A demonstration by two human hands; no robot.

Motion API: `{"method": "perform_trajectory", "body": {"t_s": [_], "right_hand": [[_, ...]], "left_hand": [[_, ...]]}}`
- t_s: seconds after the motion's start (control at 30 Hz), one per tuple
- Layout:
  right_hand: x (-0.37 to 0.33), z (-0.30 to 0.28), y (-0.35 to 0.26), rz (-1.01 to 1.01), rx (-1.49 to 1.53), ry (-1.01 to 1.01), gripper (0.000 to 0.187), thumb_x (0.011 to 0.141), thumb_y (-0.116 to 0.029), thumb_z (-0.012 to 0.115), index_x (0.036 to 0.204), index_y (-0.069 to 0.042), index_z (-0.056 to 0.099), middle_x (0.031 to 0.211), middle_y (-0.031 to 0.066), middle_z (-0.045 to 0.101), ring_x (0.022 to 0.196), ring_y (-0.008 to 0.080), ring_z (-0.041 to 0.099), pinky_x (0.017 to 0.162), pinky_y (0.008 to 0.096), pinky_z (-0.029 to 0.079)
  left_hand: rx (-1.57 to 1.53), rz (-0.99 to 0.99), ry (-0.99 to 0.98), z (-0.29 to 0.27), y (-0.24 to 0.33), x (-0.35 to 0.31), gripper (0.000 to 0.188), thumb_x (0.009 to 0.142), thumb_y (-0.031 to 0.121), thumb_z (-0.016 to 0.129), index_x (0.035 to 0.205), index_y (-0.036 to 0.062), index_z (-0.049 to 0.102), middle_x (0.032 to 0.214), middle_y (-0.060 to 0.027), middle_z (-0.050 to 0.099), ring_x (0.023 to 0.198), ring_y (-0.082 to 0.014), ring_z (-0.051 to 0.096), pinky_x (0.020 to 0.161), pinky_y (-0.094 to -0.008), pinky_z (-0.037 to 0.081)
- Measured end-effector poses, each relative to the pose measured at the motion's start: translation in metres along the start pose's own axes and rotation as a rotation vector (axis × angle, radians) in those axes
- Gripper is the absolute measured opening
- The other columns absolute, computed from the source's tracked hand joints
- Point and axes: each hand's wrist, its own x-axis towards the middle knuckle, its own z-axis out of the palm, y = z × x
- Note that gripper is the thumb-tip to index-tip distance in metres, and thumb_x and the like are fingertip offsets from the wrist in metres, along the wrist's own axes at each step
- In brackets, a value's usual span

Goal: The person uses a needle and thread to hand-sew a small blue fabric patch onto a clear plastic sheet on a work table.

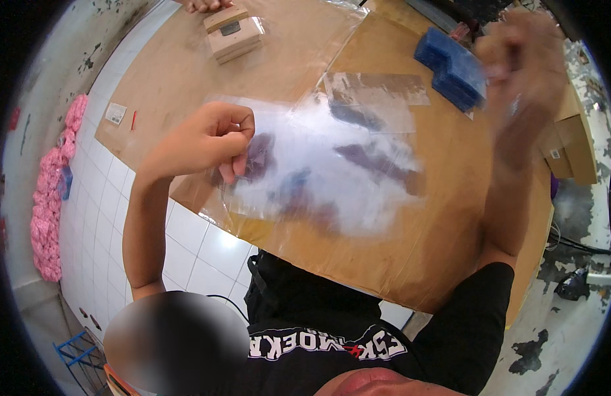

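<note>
Your left hand [227, 137] curls narrowly over clear plastic sheeting [312, 142]; your blurred right hand [522, 66] is beside two blue stacks [456, 80]. I can't tell what either holds.

The wearer's two hands [210, 138], one wooden block [236, 48], one red stick [134, 120], one brown tabletop [451, 218].

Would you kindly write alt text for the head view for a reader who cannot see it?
A person's curled left hand is at the left side of clear plastic on a brown table; the blurred right hand is beside a blue stack. Another person's hand is beyond a wooden block.
</note>
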Motion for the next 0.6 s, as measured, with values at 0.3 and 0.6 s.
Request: {"method": "perform_trajectory", "body": {"t_s": [0.3,0.6], "right_hand": [[-0.084,0.146,0.025,0.073,-0.274,-0.679,0.015,0.088,-0.015,0.065,0.098,-0.005,0.064,0.094,0.0148,0.065,0.087,0.0324,0.065,0.074,0.0391,0.052],[-0.017,0.068,0.075,0.134,-0.592,-0.966,0.049,0.076,-0.021,0.079,0.116,-0.003,0.058,0.103,0.0148,0.062,0.101,0.0321,0.059,0.089,0.0387,0.047]], "left_hand": [[0.155,-0.038,0.160,0.008,-0.010,-0.011,0.016,0.086,0.016,0.060,0.085,-0.0002,0.061,0.060,-0.0083,0.061,0.049,-0.0113,0.056,0.048,-0.0260,0.044],[0.364,0.228,0.457,0.011,-0.027,-0.017,0.024,0.085,0.023,0.067,0.085,0.0002,0.062,0.053,-0.0105,0.057,0.047,-0.0143,0.054,0.048,-0.0292,0.042]]}}
